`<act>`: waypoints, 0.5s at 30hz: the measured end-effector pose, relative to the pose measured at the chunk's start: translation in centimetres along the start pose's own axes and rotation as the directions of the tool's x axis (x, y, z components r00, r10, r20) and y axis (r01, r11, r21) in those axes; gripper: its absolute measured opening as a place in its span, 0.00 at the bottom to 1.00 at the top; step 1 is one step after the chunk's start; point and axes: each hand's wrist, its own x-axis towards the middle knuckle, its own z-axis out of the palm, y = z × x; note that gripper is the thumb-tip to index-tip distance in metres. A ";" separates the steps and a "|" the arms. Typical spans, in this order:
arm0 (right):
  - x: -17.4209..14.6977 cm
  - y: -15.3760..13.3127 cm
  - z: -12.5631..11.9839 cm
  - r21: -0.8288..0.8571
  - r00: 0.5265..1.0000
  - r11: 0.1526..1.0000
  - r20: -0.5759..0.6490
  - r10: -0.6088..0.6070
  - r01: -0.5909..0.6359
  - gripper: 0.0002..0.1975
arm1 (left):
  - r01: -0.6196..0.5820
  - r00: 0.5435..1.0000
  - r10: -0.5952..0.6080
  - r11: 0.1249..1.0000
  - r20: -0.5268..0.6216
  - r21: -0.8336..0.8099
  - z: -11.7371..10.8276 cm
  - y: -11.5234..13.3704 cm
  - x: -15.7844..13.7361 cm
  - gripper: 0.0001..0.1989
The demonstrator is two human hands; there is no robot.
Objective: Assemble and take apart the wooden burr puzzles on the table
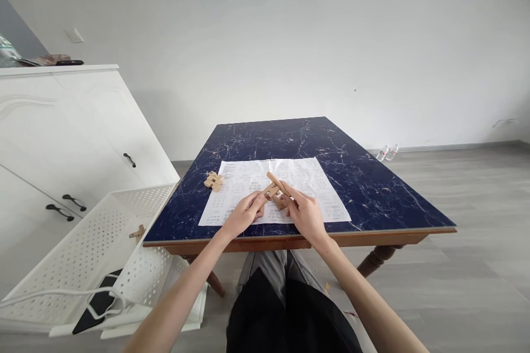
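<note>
Over a printed paper sheet (331,198), my two hands meet around light wooden puzzle pieces. My left hand (245,212) is closed on a notched wooden puzzle piece (271,191) that points up and to the right. In my right hand (305,214) is a wooden stick (275,178), its free end slanting up to the left across the notched piece. Another wooden block (280,202) shows below, between the hands; which hand carries it I cannot tell. At the sheet's left edge lies an assembled wooden cluster (214,181).
The sheet lies on a blue marbled table (273,140). Left of it are a white perforated basket (95,237) holding a wooden cross piece (137,233) and a black flat device (99,300), and a white cabinet (83,127). Two plastic bottles (387,153) stand beyond the table's right side.
</note>
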 end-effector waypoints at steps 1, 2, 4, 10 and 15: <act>0.0 0.1 0.1 -0.015 1.000 1.000 0.005 -0.017 0.017 0.24 | -0.003 1.000 0.003 1.000 0.001 -0.003 0.0 0.0 0.0 0.24; -0.1 0.1 0.2 -0.027 0.999 0.999 0.011 -0.033 0.033 0.24 | -0.005 1.000 0.005 1.000 0.002 -0.007 0.0 0.0 0.0 0.24; -0.1 0.1 0.3 -0.046 0.998 0.997 0.022 -0.059 0.060 0.24 | -0.009 1.000 0.009 1.000 0.007 -0.013 0.0 0.0 0.1 0.24; -0.2 0.2 0.4 -0.077 0.994 0.992 0.011 -0.105 0.105 0.24 | -0.010 1.000 0.011 1.000 0.024 -0.022 -0.1 -0.2 0.0 0.23; -0.2 0.3 0.3 -0.072 0.991 0.988 0.021 -0.136 0.137 0.23 | 0.003 0.999 -0.002 0.999 0.039 -0.034 -0.2 -0.3 0.0 0.22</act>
